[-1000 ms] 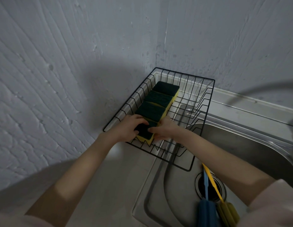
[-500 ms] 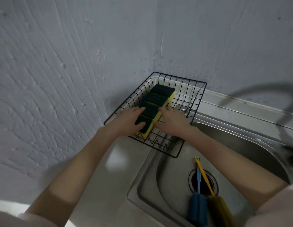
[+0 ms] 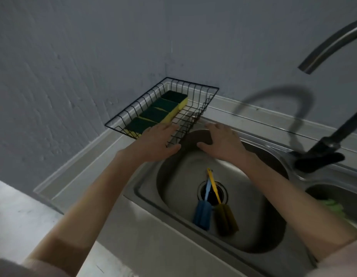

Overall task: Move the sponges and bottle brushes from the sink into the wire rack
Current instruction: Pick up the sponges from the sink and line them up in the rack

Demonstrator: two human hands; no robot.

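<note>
A black wire rack [image 3: 201, 90] stands in the corner behind the steel sink [image 3: 145, 198]. Several green-and-yellow sponges [image 3: 163, 109] lie in a row along its left side. Two bottle brushes rest in the basin over the drain: a blue one [image 3: 202, 213] and a yellow one [image 3: 225, 218], heads toward me. My left hand [image 3: 155, 140] hovers open over the rack's near right corner. My right hand [image 3: 221, 141] is open over the sink's back edge, holding nothing.
A dark curved faucet [image 3: 331, 43] arches over the right side, its base [image 3: 321, 156] on the sink deck. A second basin at the right edge holds something green [image 3: 333, 206]. Rough grey walls [image 3: 73, 66] close in the corner.
Both hands have let go of the nearest sponge and drawn back toward the sink. The view has tilted down, so the basin and brushes show more fully.
</note>
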